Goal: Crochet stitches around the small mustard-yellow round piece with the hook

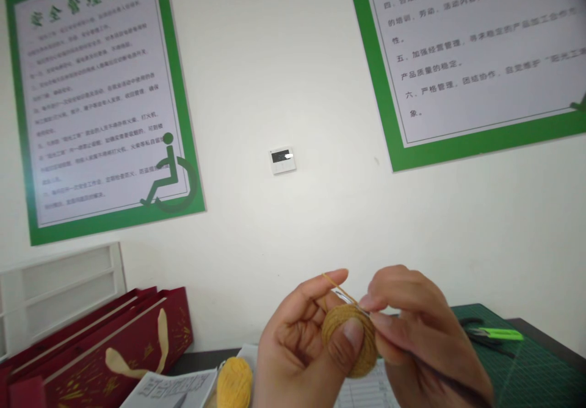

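My left hand [297,341] pinches a round mustard-coloured crochet piece [334,324], its thumb pressed on the near face. A strand of mustard yarn [337,288] runs from the raised left index finger down to the top edge of the piece. In my right hand [414,316] is a crochet hook [451,385] with a dark handle. Its thin silver end lies at the upper edge of the piece, beneath the strand. Whether the hook's tip sits inside a stitch, I cannot tell. Both hands are close together, low in the head view.
Left of my hands lie a yellow yarn ball [234,385] and printed paper [171,391]. Dark red gift bags [123,350] stand further left. On the right, a green cutting mat [522,374] carries a black-handled tool and a bright green object [501,334]. Behind is a wall with posters.
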The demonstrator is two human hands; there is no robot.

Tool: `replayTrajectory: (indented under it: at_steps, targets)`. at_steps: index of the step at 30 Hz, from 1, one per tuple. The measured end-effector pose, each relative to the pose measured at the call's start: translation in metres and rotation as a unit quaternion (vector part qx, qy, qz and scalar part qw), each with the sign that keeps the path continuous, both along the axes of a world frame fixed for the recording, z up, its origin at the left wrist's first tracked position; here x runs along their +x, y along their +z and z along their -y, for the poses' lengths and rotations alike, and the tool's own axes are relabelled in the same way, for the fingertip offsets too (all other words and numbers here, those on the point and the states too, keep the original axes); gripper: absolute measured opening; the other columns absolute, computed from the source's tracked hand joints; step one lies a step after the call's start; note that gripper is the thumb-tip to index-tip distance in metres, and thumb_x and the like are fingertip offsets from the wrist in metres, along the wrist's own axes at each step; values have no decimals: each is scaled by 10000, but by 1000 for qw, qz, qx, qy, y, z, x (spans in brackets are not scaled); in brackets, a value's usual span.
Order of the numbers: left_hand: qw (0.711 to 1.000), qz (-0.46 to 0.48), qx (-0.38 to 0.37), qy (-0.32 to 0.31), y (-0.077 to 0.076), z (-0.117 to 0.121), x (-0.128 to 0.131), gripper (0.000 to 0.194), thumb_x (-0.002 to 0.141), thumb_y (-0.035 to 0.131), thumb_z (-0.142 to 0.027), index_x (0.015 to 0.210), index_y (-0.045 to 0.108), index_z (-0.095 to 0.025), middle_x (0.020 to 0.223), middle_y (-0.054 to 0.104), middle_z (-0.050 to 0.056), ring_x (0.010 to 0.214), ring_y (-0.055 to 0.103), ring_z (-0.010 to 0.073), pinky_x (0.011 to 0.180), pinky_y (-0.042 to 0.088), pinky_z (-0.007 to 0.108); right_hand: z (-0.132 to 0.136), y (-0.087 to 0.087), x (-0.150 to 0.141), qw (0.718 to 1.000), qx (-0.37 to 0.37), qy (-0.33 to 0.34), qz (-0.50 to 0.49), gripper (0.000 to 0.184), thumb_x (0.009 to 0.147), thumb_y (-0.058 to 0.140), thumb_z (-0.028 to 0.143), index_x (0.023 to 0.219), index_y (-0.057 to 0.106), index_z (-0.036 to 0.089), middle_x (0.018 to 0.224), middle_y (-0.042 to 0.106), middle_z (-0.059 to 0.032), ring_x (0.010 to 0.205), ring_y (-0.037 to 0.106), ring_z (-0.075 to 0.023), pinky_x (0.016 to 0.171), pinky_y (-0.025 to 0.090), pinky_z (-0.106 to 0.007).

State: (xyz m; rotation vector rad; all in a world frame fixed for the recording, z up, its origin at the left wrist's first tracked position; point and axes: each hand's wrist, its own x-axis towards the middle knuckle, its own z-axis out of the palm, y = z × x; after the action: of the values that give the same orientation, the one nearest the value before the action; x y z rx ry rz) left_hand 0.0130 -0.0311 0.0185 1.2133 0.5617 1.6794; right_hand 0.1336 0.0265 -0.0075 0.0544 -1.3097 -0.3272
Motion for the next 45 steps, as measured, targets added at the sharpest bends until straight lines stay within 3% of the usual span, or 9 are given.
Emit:
replayTrajectory:
  at_steps: [5, 13, 18, 29, 32, 34, 38, 41, 45]
  targets:
    - [999, 25, -5, 31, 1, 1, 3, 461, 582, 963, -238, 1023, 830, -223, 704, 717, 34, 645, 635, 106, 611, 517, 182, -17, -8, -7, 981, -61, 185, 7, 239, 880, 608, 58, 1043, 662, 224, 820, 607, -14, 714, 590, -169, 590, 510, -372]
    - [996, 31, 9, 84, -1, 0, 8, 419, 611, 933, -171, 1014, 828, -219, 649, 690, 9, 600, 611, 93, 562, 498, 158, -3, -9, -2, 990, 14, -143, 2, 221, 835, 661, 33, 1001, 662, 179, 854, 707, -43, 761, 649, -170, 738, 563, -406]
    - [995, 12, 36, 89, -2, -1, 6, 400, 643, 912, -176, 1029, 823, -239, 671, 683, 8, 613, 607, 102, 561, 483, 173, 10, 0, -10, 986, -122, 102, -56, 113, 958, 537, 151, 996, 629, 206, 684, 568, 5, 623, 534, -138, 559, 446, -302]
    - [997, 20, 5, 68, -1, -2, 2, 328, 629, 927, -202, 946, 842, -215, 730, 749, 46, 702, 657, 116, 658, 507, 174, 7, 11, -14, 680, -478, 556, -21, 415, 913, 645, 473, 663, 454, 203, 632, 470, 38, 628, 396, -112, 627, 379, -250]
    - [996, 25, 15, 81, -1, -2, 3, 344, 625, 931, -210, 957, 841, -219, 724, 752, 38, 705, 674, 126, 666, 524, 181, 5, 8, -19, 712, -447, 541, -10, 360, 922, 647, 449, 716, 465, 216, 647, 516, 44, 634, 445, -109, 638, 405, -249]
    - [995, 25, 20, 92, 0, -1, 4, 349, 624, 933, -219, 961, 840, -218, 736, 758, 41, 700, 678, 131, 664, 533, 190, 2, 5, -19, 798, -380, 468, -15, 237, 959, 608, 376, 791, 512, 239, 669, 543, 45, 639, 501, -115, 630, 435, -258]
    - [996, 20, 17, 83, 0, -1, 6, 333, 646, 922, -197, 969, 841, -215, 718, 741, 43, 665, 651, 116, 620, 516, 175, -5, -3, -7, 996, -87, 28, 10, 177, 862, 662, 89, 932, 665, 252, 765, 659, 10, 714, 613, -147, 660, 496, -320]
    - [999, 27, 2, 27, -2, 0, 6, 387, 649, 920, -184, 1024, 834, -221, 702, 708, 32, 652, 627, 110, 607, 504, 178, -7, -6, 0, 980, 43, -190, -27, 225, 771, 724, 24, 850, 690, 232, 793, 697, 7, 715, 630, -148, 722, 534, -374]
    - [995, 42, -51, -74, -3, -1, 0, 457, 629, 928, -194, 1073, 823, -204, 786, 713, 53, 709, 649, 133, 673, 522, 217, -7, -4, -6, 998, 33, -24, -56, 175, 876, 610, 59, 948, 687, 199, 743, 650, -8, 629, 576, -148, 607, 506, -376]
